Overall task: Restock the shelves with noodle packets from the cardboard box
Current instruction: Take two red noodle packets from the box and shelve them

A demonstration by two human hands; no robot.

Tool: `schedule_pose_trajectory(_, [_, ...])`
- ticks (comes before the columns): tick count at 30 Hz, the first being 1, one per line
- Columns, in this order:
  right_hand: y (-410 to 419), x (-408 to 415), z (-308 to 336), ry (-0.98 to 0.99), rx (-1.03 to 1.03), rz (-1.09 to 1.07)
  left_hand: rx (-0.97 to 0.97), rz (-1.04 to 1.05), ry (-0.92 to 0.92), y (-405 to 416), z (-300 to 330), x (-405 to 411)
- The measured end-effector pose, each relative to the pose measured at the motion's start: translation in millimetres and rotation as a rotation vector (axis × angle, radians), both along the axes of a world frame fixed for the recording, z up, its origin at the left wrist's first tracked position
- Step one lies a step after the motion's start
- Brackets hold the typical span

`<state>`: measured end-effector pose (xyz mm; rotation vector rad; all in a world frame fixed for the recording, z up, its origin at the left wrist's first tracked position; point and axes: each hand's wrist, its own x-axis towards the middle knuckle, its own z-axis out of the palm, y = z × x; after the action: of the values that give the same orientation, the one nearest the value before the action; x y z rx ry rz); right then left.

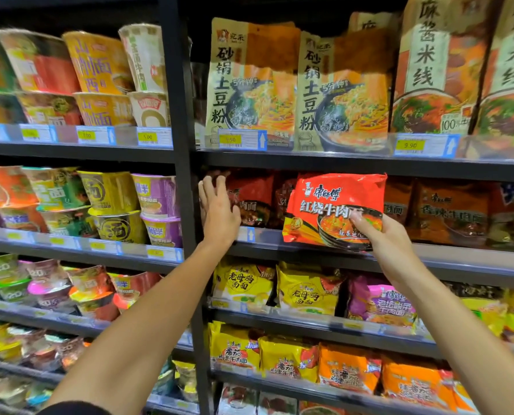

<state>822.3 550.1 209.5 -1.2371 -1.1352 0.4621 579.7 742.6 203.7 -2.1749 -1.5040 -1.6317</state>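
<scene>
My right hand pinches a bright red noodle packet by its lower right corner and holds it upright in front of the second shelf of the right bay. My left hand is raised with straight fingers against the dark red packets standing at the left end of that shelf, right beside the black upright post. More red and orange packets stand behind and to the right of the held one. The cardboard box is out of view.
The shelf above holds tall beige and orange bags. Below are rows of yellow packets, purple ones and orange ones. The left bay is stacked with noodle cups and bowls. Price tags line each shelf edge.
</scene>
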Motion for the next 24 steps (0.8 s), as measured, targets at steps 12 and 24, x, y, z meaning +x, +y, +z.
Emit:
schedule_pose_trajectory(12, [51,-12,14,-0.115,-0.037,0.026,-0.077,-0.13,0.36,-3,-12,-3])
schedule_pose_trajectory(24, [92,-17,41,-0.217,-0.37,-0.165,-0.217,-0.129,0.612,-11,-13,-14])
